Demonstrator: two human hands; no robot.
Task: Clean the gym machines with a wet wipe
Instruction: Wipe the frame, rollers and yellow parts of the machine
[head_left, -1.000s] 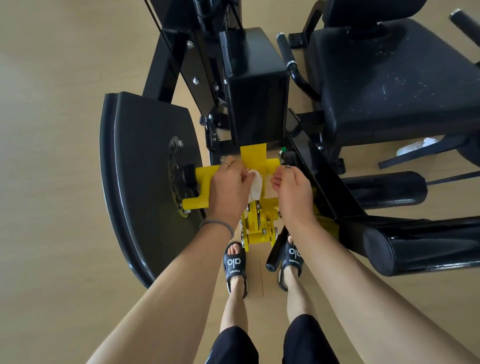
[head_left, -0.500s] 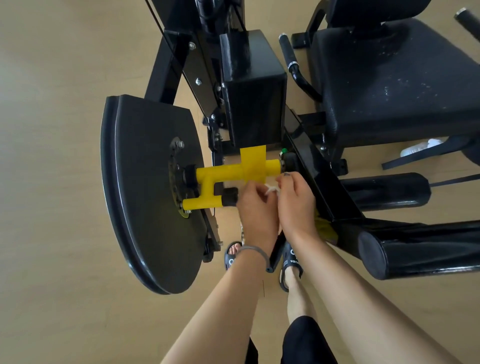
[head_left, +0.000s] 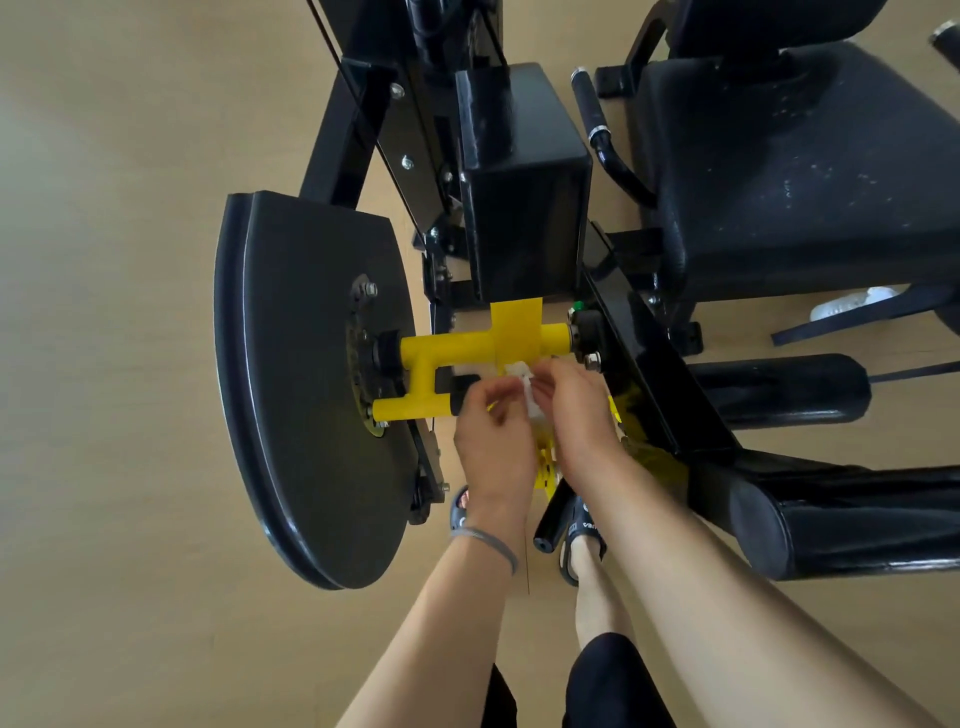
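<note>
Item: wet wipe, white, crumpled, pinched between my left hand and right hand, both clamped on it, just at 6 o'clock of the yellow crossbar. Sandal lettering: unreadable. Black seat at 2 o'clock.

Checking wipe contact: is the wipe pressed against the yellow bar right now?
No, both hands hold the wipe between them, just below the yellow bar.
</note>
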